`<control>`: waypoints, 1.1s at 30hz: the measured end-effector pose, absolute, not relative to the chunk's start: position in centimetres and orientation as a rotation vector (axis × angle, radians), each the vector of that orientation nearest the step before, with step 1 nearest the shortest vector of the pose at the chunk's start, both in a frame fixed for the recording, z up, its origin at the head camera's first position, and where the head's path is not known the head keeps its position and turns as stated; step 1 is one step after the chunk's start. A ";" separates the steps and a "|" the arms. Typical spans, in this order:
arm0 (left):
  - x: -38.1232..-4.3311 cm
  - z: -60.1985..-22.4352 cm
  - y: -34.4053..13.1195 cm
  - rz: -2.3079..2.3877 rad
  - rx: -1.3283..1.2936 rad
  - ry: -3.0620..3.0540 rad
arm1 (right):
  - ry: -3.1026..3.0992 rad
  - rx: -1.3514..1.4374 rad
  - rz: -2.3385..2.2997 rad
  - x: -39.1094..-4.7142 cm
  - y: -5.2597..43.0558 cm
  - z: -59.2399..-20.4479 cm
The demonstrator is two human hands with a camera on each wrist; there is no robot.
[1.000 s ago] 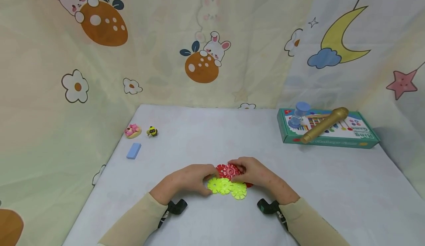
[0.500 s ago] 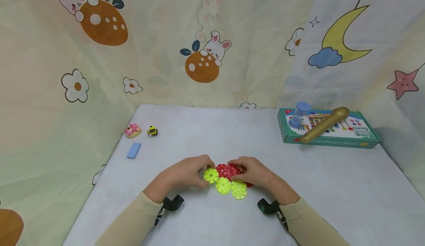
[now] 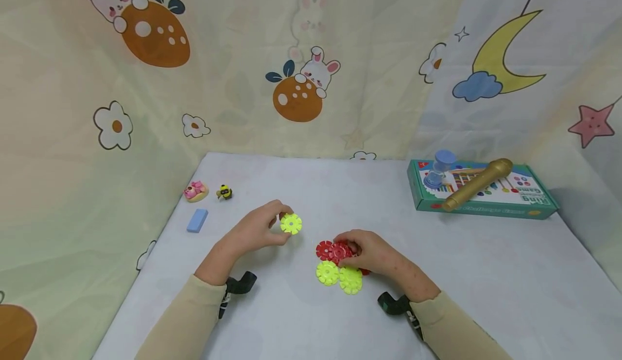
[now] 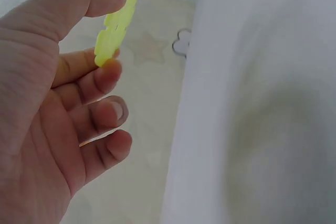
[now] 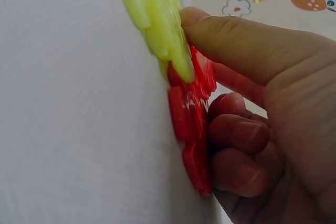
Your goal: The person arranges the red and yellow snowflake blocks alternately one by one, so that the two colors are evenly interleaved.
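My left hand (image 3: 257, 229) pinches a yellow-green snowflake disc (image 3: 291, 223) between thumb and fingertips, left of the pile. The left wrist view catches this notched disc (image 4: 115, 30) nearly edge-on. My right hand (image 3: 374, 253) curls over the red snowflake discs (image 3: 324, 250), its thumb and index finger at opposite edges of them. Two more yellow-green discs (image 3: 328, 272) lie along the near side of that pile. In the right wrist view the thumb touches the yellow-green discs (image 5: 157, 24), while the curled fingers lie against the red discs (image 5: 191, 129). The palm hides part of the pile.
A green game box (image 3: 486, 209) stands at the back right, bearing a blue hourglass (image 3: 439, 168) and a gold toy microphone (image 3: 478, 183). At the back left are a pink figurine (image 3: 195, 191), a toy bee (image 3: 224, 191) and a blue block (image 3: 197, 221).
My left hand has drawn one yellow-green disc off the pile and carried it up and left. The right hand has stayed in place over the red discs.
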State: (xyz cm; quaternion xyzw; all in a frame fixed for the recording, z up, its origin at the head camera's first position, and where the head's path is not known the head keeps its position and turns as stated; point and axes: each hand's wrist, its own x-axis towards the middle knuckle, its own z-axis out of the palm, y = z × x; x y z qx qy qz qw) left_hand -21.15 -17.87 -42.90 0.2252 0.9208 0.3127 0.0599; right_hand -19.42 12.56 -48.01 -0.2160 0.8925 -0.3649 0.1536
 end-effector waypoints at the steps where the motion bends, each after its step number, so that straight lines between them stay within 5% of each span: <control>1: -21.4 -42.9 -18.3 0.967 0.656 2.805 | 2.562 -0.623 -1.047 -19.4 12.6 -48.0; 15: -24.5 -46.1 -22.6 1.215 0.302 2.823 | 2.570 -0.623 -1.039 -19.3 12.7 -48.0; 33: -25.2 -48.4 -25.4 1.016 0.185 2.822 | 2.575 -0.627 -1.043 -19.3 12.6 -47.9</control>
